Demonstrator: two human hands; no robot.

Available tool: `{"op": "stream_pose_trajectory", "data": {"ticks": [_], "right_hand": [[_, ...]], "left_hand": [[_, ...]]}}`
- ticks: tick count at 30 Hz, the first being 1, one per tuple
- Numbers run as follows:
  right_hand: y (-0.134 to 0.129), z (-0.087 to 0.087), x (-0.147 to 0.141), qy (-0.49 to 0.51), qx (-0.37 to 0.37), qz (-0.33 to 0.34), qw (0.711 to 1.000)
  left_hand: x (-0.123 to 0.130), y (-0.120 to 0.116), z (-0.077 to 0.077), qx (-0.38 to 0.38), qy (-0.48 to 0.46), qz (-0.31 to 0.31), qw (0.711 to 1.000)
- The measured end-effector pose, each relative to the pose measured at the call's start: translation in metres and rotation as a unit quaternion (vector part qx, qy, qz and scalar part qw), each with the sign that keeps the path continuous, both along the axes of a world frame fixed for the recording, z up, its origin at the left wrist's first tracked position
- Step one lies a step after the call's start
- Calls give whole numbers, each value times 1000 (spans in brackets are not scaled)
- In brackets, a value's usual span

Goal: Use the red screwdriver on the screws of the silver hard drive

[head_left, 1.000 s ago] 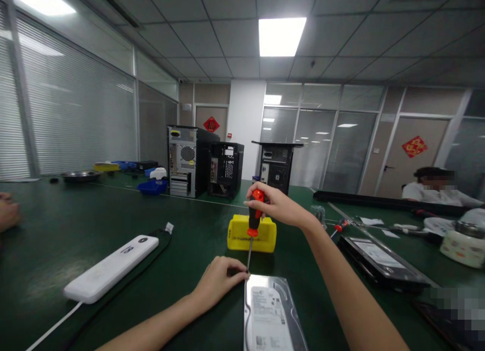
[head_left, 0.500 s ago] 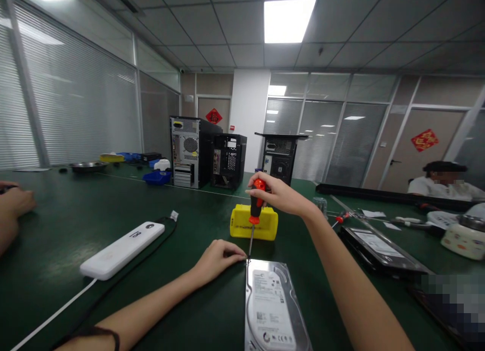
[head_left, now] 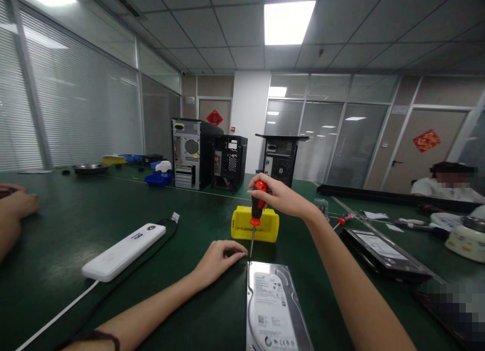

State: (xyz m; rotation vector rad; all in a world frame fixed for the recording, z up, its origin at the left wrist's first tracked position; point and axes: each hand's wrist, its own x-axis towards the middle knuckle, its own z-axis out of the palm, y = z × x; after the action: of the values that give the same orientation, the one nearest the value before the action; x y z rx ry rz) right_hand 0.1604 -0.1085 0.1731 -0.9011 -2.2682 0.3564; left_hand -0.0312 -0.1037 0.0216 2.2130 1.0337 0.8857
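So the right hand (head_left: 278,194) has its fingers wrapped snugly round a red-and-black screwdriver (head_left: 258,207), nearly upright, tip down at the far left corner of a flat silver metal hard drive (head_left: 273,303). The drive's lying label up toward the near edge of the dark green worktop (head_left: 113,204). Left hand (head_left: 219,258) is half curled right by that corner, thumb and fingertips almost together, can't tell if they're pinching anything tiny. Yellow plastic bin (head_left: 270,226) sits just beyond.
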Motion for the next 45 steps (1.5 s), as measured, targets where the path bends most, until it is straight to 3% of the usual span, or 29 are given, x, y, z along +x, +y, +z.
{"op": "stream_pose_trajectory", "data": {"ticks": [5,11,24,28,32,38,45], "right_hand": [[-1,-1,0,12,-40,16,999],[-2,-1,0,1,-29,18,999],[-2,1,1,11,-39,23,999],[-3,1,2,13,-45,24,999],[-2,2,4,19,-55,23,998],[-5,6,7,25,-59,18,998],[-6,6,8,18,-53,20,998]], "left_hand": [[1,1,-3,-40,-29,-25,998],[0,5,-12,-117,-100,-60,986],[1,-2,-5,-84,-73,-53,992],[1,-1,-7,-89,-71,-62,992],[-7,4,1,-101,-45,-89,990],[-24,12,11,-69,18,-118,990],[-20,9,1,146,165,-138,966]]}}
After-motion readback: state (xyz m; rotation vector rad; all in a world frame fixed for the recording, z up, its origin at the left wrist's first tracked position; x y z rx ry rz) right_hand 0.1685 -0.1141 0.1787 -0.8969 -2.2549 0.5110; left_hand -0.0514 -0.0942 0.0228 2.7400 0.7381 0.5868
